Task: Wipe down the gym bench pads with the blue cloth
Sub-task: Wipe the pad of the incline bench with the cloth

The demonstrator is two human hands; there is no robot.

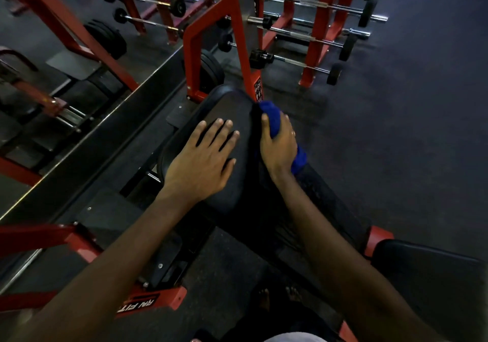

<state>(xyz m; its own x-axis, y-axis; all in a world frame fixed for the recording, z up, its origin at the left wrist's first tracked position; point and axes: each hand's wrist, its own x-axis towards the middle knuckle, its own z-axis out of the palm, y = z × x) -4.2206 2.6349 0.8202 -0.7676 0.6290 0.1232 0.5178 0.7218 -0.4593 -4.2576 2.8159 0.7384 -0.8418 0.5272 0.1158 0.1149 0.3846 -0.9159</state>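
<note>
A black bench pad (pixel 232 104) runs away from me in the middle of the view. My left hand (pixel 203 157) lies flat on its top, fingers spread, holding nothing. My right hand (pixel 280 146) grips the bunched blue cloth (pixel 272 117) and presses it against the pad's right edge. One end of the cloth sticks out past my fingertips, the other hangs below my wrist. A second black pad (pixel 433 275) sits at the lower right.
The red frame upright (pixel 243 38) rises just behind the pad. Red racks of barbells (pixel 317 38) stand beyond it. A mirror wall (pixel 52 77) fills the left side. Dark rubber floor (pixel 409 130) spreads to the right. My bare feet (pixel 277 299) show below.
</note>
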